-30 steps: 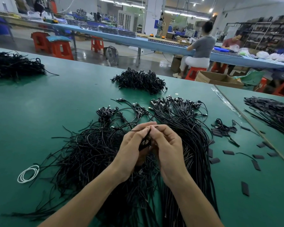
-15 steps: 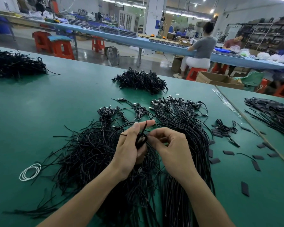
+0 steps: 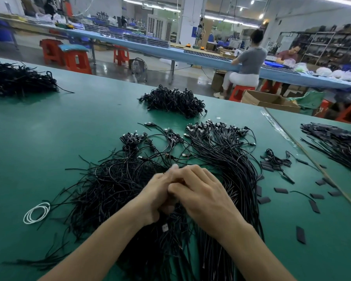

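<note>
**Cable work at the green desk: one lead being wound or cinched**

- Far left: tangled mound of black cables (image 3: 18,80), idle on the green-topped desk (image 3: 49,128).
- Small white wire ring (image 3: 26,217), flat, just beside the work heap.
- Work heap: loose spread of thin black USB cables (image 3: 109,187), lying under and around both hands.
- The left hand (image 3: 156,197): fingers curled, thumb raised.
- The right hand (image 3: 205,199): pressed against it, fingers folded over.
- Grip: narrow and closed on both. The contents are hidden between the palms, so I cannot tell what is held.
- Judged step: coiling or tying one cable of the heap.
- Next move likely calls for pinching the loops firmly, then lifting the bundle clear.
- Beyond the hands: pile of coiled black bundles (image 3: 172,101), the probable destination.
- Right: straight sheaf of black plugged cables (image 3: 231,165), running under the right forearm.
- Further right: scattered flat black sleeves (image 3: 281,190).
- Hindrance: stray strands beneath the hands may snag the lift.
</note>
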The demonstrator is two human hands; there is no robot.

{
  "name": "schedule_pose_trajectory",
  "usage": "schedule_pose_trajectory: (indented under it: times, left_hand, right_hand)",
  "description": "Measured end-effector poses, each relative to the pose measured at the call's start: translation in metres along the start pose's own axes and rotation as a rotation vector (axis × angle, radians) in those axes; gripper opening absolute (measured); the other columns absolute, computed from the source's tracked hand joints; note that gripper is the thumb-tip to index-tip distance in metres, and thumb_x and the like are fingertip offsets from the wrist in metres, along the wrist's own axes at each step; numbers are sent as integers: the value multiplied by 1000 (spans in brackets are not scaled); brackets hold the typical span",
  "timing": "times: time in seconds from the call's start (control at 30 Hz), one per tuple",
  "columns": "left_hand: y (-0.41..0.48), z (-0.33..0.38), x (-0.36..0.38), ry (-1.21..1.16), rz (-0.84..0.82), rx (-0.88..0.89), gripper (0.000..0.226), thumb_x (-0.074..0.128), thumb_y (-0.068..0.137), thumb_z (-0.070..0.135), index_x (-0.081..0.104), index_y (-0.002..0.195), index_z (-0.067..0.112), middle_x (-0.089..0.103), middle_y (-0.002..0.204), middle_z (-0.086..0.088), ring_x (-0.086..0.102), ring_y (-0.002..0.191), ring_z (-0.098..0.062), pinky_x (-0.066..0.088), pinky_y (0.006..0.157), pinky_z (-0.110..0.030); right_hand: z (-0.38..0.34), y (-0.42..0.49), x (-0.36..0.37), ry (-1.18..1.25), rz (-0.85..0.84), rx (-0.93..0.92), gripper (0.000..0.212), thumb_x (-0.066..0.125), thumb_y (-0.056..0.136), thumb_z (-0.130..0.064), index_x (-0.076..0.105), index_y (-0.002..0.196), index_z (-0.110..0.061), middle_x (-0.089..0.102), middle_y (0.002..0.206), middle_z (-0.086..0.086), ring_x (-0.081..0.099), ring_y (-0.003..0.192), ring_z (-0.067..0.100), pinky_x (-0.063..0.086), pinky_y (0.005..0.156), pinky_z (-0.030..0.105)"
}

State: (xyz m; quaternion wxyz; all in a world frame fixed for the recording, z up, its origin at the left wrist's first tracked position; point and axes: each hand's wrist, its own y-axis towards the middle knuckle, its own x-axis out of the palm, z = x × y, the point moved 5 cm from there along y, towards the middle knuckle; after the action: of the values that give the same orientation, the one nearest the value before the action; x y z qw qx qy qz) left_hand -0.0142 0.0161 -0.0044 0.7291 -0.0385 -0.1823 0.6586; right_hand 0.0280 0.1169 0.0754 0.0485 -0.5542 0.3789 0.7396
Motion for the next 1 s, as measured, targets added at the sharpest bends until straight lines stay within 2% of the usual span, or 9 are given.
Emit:
schedule_pose_trajectory:
  times: [0.1, 0.17, 0.23, 0.3, 0.37, 0.5, 0.6, 0.83, 1.0]
  left_hand:
    - [-7, -6, 4, 27, -172, -238, 50, 34, 98, 20, 48, 50, 21, 37, 45, 2, 21, 34, -6, 15, 33, -11]
    - [-8, -8, 6, 42, -208, -309, 59, 35, 100, 34, 47, 43, 22, 40, 43, 2, 24, 31, -6, 15, 32, -10]
    - [-7, -9, 7, -18, -257, -320, 66, 36, 96, 66, 43, 48, 22, 38, 46, 3, 24, 33, -5, 16, 32, -10]
    - [-7, -6, 10, -95, -353, -290, 69, 42, 74, 89, 38, 53, 24, 32, 49, 6, 22, 35, -5, 16, 33, -11]
    - [-13, -3, 10, -64, -466, -245, 69, 60, 57, 92, 42, 58, 25, 30, 53, 8, 20, 38, -4, 16, 33, -13]
    - [-26, 4, 11, 149, -654, -103, 61, 94, 54, 44, 52, 90, 18, 34, 64, 6, 28, 48, -1, 24, 37, -11]
    - [-26, 2, 10, 325, -596, -95, 38, 84, 66, 15, 55, 90, 14, 41, 66, 3, 35, 53, -5, 25, 38, -15]
    - [-24, 0, 13, 414, -522, -112, 22, 74, 75, 8, 56, 87, 7, 41, 66, -1, 32, 51, -7, 21, 39, -18]
    - [-19, -4, 13, 468, -439, -95, 19, 74, 77, 5, 58, 80, 15, 45, 60, 5, 35, 47, -5, 26, 42, -17]
  right_hand:
    - [3, 7, -6, 154, -82, 16, 5, 67, 88, -9, 68, 90, -14, 63, 101, -1, 58, 97, 20, 50, 85, 36]
    - [8, 10, -6, 285, -140, 120, 2, 65, 92, -12, 65, 91, -14, 61, 99, -2, 56, 95, 17, 48, 86, 34]
    - [14, 10, -2, 385, -162, 243, 3, 63, 93, -15, 64, 91, -15, 59, 97, -5, 54, 94, 14, 46, 87, 31]
    - [20, 7, 2, 470, -169, 342, 5, 63, 93, -16, 64, 89, -16, 58, 95, -7, 54, 91, 10, 47, 85, 32]
    - [24, 5, 5, 527, -190, 396, 7, 62, 92, -15, 63, 87, -20, 57, 94, -9, 55, 89, 10, 49, 82, 35]
    - [28, 5, 6, 613, -250, 419, 9, 68, 89, -21, 66, 82, -27, 60, 100, -14, 58, 87, 5, 52, 81, 34]
    - [25, 3, 6, 558, -274, 408, 7, 70, 89, -23, 69, 83, -27, 61, 92, -15, 57, 88, 3, 52, 81, 34]
    - [12, 3, -3, 375, -242, 265, 14, 61, 95, -22, 75, 93, -22, 65, 95, -7, 56, 93, 10, 48, 83, 31]
    - [7, 4, 0, 266, -303, 202, 8, 55, 96, -19, 61, 99, -22, 61, 96, -5, 48, 95, 15, 39, 88, 28]
